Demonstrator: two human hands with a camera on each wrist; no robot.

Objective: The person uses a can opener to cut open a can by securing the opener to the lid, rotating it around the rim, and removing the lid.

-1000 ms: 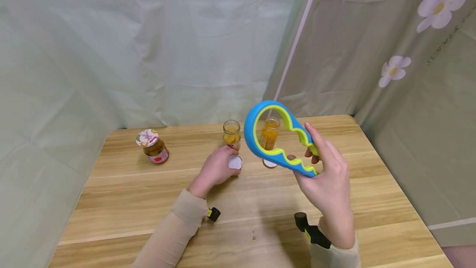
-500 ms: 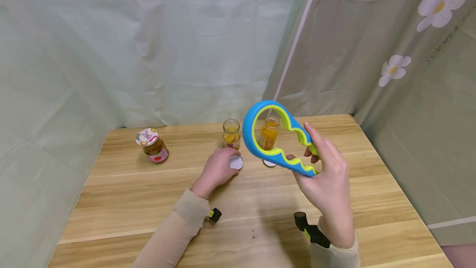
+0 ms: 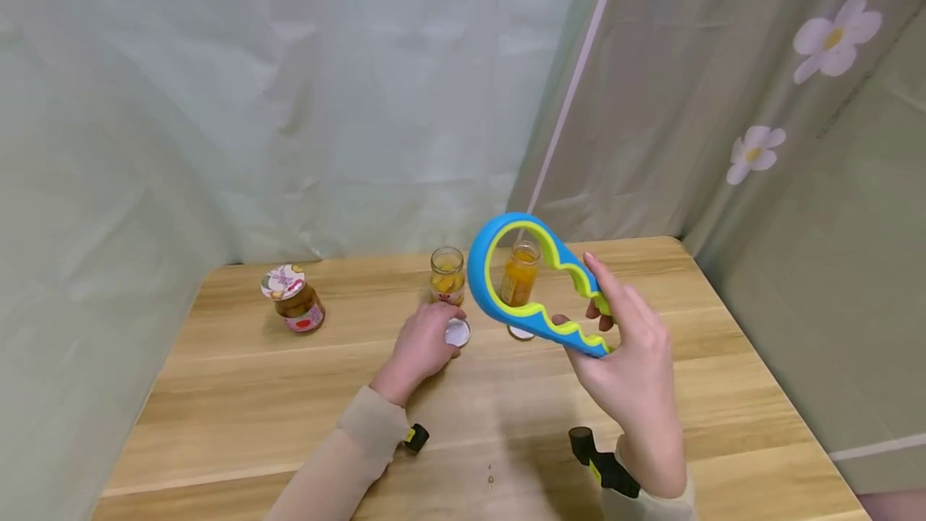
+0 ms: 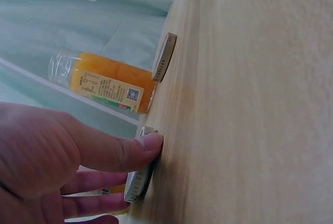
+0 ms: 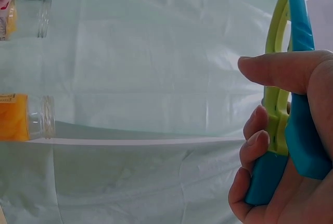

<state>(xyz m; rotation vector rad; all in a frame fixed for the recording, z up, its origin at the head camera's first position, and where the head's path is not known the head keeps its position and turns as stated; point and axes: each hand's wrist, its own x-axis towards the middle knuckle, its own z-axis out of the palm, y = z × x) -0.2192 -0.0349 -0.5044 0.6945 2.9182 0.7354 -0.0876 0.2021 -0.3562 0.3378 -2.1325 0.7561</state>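
Note:
My left hand (image 3: 422,344) pinches the rim of a metal jar lid (image 4: 138,185) between thumb and fingers, low at the tabletop. The lid's white inside faces up in the head view. Just behind it stands an uncapped glass jar (image 3: 448,276) of yellow fruit, partly hidden by the hand in the left wrist view. Raised above the table, my right hand (image 3: 631,360) grips the handles of a blue and lime-green jar opener (image 3: 483,296). Through the opener's loop an uncapped jar of orange fruit (image 3: 519,273) shows. A second lid (image 4: 165,57) lies in front of that jar.
A capped jar (image 3: 295,300) with a patterned lid and brown contents stands at the back left of the wooden table (image 3: 239,408). Pale curtains (image 3: 391,103) hang behind the table and at both sides. A small drop-like spot (image 3: 490,479) marks the wood near the front.
The head view has tilted up slightly, so everything sits lower in it. My left hand and the lid shifted a little to the right early on. The right hand keeps its grip on the jar opener.

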